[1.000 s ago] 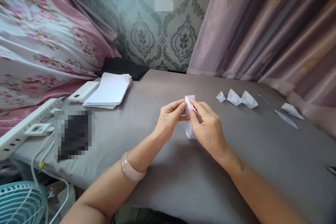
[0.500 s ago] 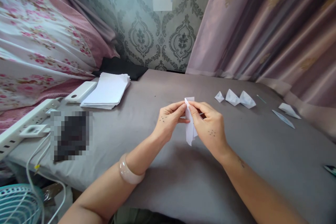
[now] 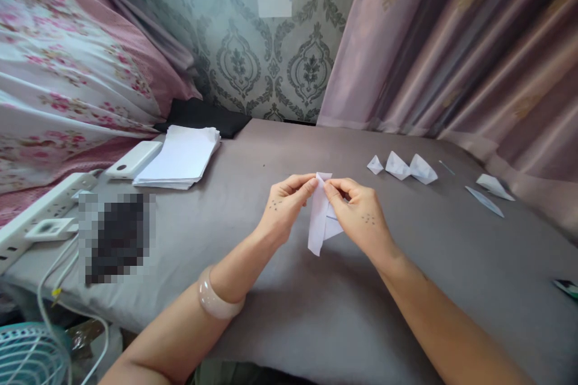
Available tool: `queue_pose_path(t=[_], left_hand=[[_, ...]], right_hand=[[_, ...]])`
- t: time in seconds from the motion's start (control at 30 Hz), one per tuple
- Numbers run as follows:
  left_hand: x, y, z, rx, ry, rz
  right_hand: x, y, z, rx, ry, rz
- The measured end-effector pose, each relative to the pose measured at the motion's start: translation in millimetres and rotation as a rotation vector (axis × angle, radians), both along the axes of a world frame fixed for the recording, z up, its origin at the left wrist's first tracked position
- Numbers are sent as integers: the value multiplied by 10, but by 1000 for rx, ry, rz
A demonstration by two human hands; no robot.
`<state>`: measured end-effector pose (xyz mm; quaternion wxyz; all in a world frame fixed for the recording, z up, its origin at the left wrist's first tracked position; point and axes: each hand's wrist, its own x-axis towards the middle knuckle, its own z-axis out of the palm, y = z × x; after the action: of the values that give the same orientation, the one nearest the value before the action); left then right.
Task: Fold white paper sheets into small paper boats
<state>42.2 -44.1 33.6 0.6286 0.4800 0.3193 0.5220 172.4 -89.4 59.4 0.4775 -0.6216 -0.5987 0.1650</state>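
Between my hands, above the grey-covered table [image 3: 253, 210], is a folded white sheet of paper [image 3: 320, 222]. A narrow strip of it hangs down, and a wider flap with a dark line shows on its right. My left hand [image 3: 289, 204] pinches the paper's upper left edge between thumb and fingers. From the other side my right hand [image 3: 356, 207] grips the upper right edge, thumb toward me. Some fingertips are hidden behind the paper. Further right stand white folded paper shapes [image 3: 397, 166], one smaller than the others.
At the back left lies a stack of white paper [image 3: 178, 156] next to a white box-like device [image 3: 134, 159]. A power strip [image 3: 49, 204] with cables runs along the left edge, near a blurred-out dark item [image 3: 118, 234]. A fan [image 3: 31, 355] stands below. More folded paper [image 3: 494, 186] lies right.
The paper has turned in my hands, so its strip tilts lower left and a flap now shows on the right. My right fingers have shifted along its top edge. The view has moved slightly.
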Motion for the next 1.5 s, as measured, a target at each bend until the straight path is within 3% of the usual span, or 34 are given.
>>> queue_pose_path(t=[0.2,0.33,0.47,0.57,0.7,0.77,1.17,1.5], left_hand=[[-8,7,16,-6,-5,-26],[6,-21,46,-38,-64,36],[14,-20,68,-110,-180,98],[16,-9,59,-136,-209,55],[26,3,13,-164,-194,10],[29,10,-1,-187,-190,-3],[-31,45,58,-274,-137,-58],[-55,42,82,-272,-137,-29]], right_hand=[[-18,1,-2,-15,-2,-14],[-57,-20,3,-46,21,26],[-33,-3,0,-174,151,63],[22,44,-12,-136,285,57],[54,83,-24,-193,505,220],[47,82,-34,-195,524,231],[12,58,-36,-68,353,173],[-51,3,-48,113,-41,114]])
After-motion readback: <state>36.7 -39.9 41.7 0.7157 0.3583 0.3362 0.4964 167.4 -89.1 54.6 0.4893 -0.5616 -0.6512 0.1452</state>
